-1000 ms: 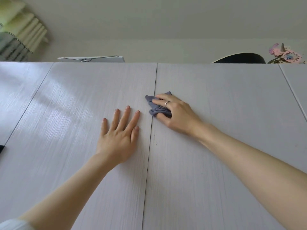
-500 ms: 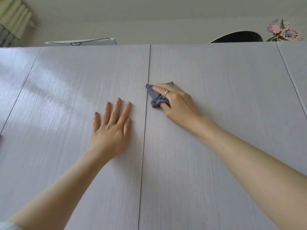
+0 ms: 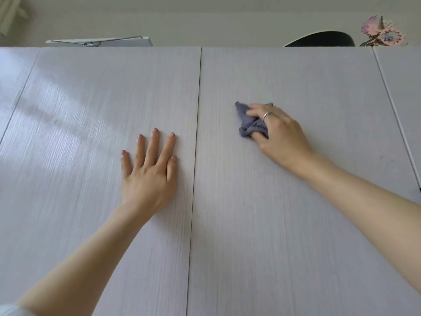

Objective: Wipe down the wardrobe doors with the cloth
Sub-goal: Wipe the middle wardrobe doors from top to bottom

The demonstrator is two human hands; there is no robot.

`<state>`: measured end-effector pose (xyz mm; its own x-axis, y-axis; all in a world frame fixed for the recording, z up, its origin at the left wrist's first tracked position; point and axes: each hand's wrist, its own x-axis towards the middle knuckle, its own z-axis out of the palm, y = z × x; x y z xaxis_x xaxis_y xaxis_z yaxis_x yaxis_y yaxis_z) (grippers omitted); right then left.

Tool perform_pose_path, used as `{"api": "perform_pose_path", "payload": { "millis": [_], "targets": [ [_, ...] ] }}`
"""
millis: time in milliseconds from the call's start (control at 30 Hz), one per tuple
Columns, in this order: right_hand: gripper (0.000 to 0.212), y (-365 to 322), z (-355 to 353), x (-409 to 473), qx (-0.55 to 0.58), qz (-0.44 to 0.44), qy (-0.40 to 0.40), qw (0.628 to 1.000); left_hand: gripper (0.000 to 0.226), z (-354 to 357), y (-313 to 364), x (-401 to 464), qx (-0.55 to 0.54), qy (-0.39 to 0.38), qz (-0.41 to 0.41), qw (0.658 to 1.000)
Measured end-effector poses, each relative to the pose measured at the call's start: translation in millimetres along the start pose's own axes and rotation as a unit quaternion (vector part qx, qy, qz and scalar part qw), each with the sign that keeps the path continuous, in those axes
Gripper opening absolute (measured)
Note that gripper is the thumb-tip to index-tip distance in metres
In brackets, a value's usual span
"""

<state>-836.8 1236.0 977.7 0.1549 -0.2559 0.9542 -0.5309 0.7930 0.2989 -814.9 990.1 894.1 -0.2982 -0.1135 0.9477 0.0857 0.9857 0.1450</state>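
We pressed our left hand (image 3: 148, 176) flat, fingers straight and spread, on the left wardrobe door (image 3: 91, 133) just left of the centre seam. Right of centre in the frame, our right hand (image 3: 280, 135) bunched the grey-blue cloth (image 3: 247, 120) in its grip against the right wardrobe door (image 3: 296, 224). Along the upper edge we saw a white box (image 3: 100, 41) and pink flowers (image 3: 382, 33).

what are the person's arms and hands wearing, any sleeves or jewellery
Both forearms are bare. A silver ring sits on a finger of the right hand. The left hand shows no ring. A bit of white sleeve shows at the left arm's lower edge.
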Motion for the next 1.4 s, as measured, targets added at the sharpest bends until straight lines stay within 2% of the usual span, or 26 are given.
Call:
{"api": "perform_pose_path", "payload": {
  "millis": [67, 167, 233, 300, 400, 433, 467, 500, 567, 633, 700, 733, 800, 900, 933, 967, 1000, 1067, 1133, 1200, 1267, 1300, 1400],
  "targets": [
    [0.032, -10.2, 4.5, -34.4, 0.019, -0.107, -0.018, 0.994, 0.052, 0.6, -0.1, -0.2, -0.004, 0.0, -0.001, 1.0],
    [0.026, -12.4, 2.1, -78.2, 0.0, -0.292, -0.082, 0.953, 0.052, 0.6, 2.1, -0.8, -0.006, -0.001, -0.01, 1.0],
    [0.024, 1.5, -8.8, -67.9, -0.029, -0.344, -0.129, 0.93, 0.052, 1.0, 3.5, -1.2, -0.007, -0.006, -0.017, 1.0],
    [0.021, 16.9, -17.7, -43.9, -0.04, -0.306, -0.111, 0.945, 0.052, 0.5, 4.2, -1.4, -0.005, -0.006, -0.022, 1.0],
    [0.024, 43.8, -34.2, -11.3, -0.059, -0.085, -0.004, 0.995, 0.052, 1.4, 5.2, -3.7, -0.002, -0.008, -0.025, 1.0],
    [0.024, 46.2, -34.6, -10.2, -0.066, -0.005, 0.019, 0.998, 0.052, 1.8, 5.2, -4.5, -0.001, -0.005, -0.025, 1.0],
    [0.023, 44.4, -31.5, -14.7, -0.062, 0.03, 0.03, 0.997, 0.052, 2.0, 5.4, -5.3, -0.001, -0.002, -0.026, 1.0],
    [0.023, 39.1, -28.0, -24.4, -0.052, 0.012, 0.037, 0.998, 0.052, 2.7, 6.1, -5.8, -0.005, 0.001, -0.027, 1.0],
    [0.024, 26.3, -21.9, -56.9, -0.034, -0.119, 0.008, 0.992, 0.051, 3.9, 8.0, -6.8, -0.017, 0.008, -0.033, 0.999],
    [0.02, 20.1, -21.4, -89.5, -0.04, -0.284, -0.058, 0.956, 0.051, 5.8, 10.5, -7.7, -0.023, 0.018, -0.043, 0.999],
    [0.021, 29.1, -30.0, -89.0, -0.068, -0.352, -0.113, 0.927, 0.051, 7.6, 12.6, -8.7, -0.02, 0.024, -0.054, 0.998],
    [0.022, 38.9, -35.4, -79.5, -0.079, -0.347, -0.121, 0.927, 0.051, 8.4, 14.5, -9.6, -0.022, 0.028, -0.06, 0.998],
    [0.022, 57.7, -47.6, -51.8, -0.093, -0.274, -0.092, 0.953, 0.051, 8.8, 17.2, -10.1, -0.029, 0.031, -0.067, 0.997],
    [0.024, 87.2, -63.6, -21.5, -0.115, -0.03, -0.026, 0.993, 0.051, 8.2, 17.6, -10.3, -0.026, 0.028, -0.074, 0.997],
    [0.027, 90.6, -63.0, -22.9, -0.119, 0.033, -0.015, 0.992, 0.051, 8.5, 17.6, -10.6, -0.022, 0.027, -0.075, 0.997],
    [0.028, 89.5, -59.3, -29.0, -0.116, 0.051, -0.007, 0.992, 0.051, 8.6, 17.9, -10.9, -0.021, 0.027, -0.076, 0.997],
    [0.029, 86.3, -56.2, -39.2, -0.109, 0.022, 0.007, 0.994, 0.051, 9.0, 19.1, -11.5, -0.024, 0.027, -0.08, 0.996],
    [0.028, 78.3, -50.7, -73.0, -0.08, -0.124, -0.01, 0.989, 0.051, 9.3, 21.3, -13.1, -0.033, 0.026, -0.091, 0.995],
    [0.028, 77.1, -52.5, -109.0, -0.073, -0.262, -0.088, 0.958, 0.051, 9.2, 24.7, -14.1, -0.035, 0.026, -0.097, 0.994],
    [0.032, 86.6, -64.9, -113.9, -0.061, -0.304, -0.149, 0.939, 0.051, 8.1, 26.0, -15.2, -0.031, 0.019, -0.1, 0.994],
    [0.03, 102.7, -75.3, -95.5, -0.069, -0.278, -0.151, 0.946, 0.052, 8.2, 26.1, -16.0, -0.028, 0.016, -0.102, 0.994],
    [0.027, 110.5, -80.3, -81.5, -0.072, -0.236, -0.127, 0.961, 0.052, 8.2, 26.8, -16.4, -0.026, 0.014, -0.102, 0.994],
    [0.031, 128.1, -88.4, -47.5, -0.094, -0.023, -0.035, 0.995, 0.052, 9.5, 28.1, -20.5, -0.029, 0.013, -0.103, 0.994]
  ]
}}
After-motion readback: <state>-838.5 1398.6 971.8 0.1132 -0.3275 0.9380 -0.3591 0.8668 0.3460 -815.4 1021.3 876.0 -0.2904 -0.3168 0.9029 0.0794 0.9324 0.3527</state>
